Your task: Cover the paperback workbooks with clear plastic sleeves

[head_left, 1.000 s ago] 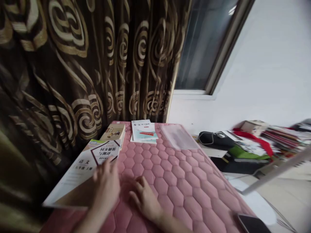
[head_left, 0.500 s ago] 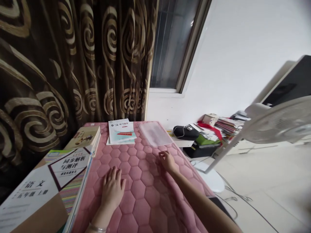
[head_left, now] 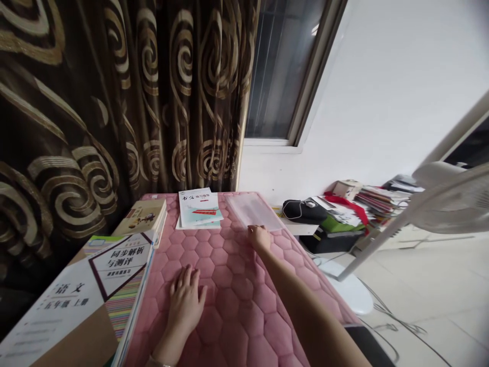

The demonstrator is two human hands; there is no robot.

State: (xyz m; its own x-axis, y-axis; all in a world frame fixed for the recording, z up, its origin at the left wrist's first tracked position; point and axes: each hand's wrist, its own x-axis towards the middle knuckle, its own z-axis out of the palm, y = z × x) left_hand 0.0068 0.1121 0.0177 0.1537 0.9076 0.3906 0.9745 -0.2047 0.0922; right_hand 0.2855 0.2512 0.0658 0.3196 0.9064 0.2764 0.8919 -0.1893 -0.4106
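The clear plastic sleeve lies flat on the pink quilted mat. The right hand's fingers, pressed together, touch its near edge, not pinching. The left hand rests palm-down, its fingers lightly spread — just beside a workbook.

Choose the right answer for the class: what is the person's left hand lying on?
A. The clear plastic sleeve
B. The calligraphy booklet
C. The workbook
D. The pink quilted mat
D. The left hand lies flat on the pink quilted mat, beside the workbook and not on it.
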